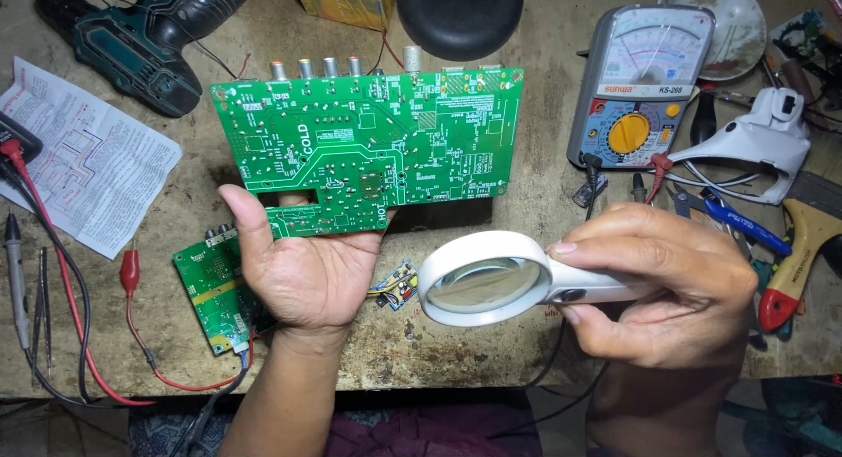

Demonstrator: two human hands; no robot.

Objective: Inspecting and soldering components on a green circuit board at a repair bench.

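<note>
My left hand (303, 273) holds a large green circuit board (377, 141) by its near edge, solder side up, thumb on top and fingers under it. The board has a row of coloured jacks along its far edge. My right hand (662, 286) grips the handle of a white round magnifying glass (482, 289), whose lens hovers over the bench just right of my left palm and below the board.
A smaller green board (210, 290) and a tiny component board (396, 286) lie by my left hand. An analogue multimeter (638, 84), white tool (759, 141), pliers (794, 264), cordless drill (140, 36), printed sheet (83, 154), red and black leads (66, 282) surround the worn bench.
</note>
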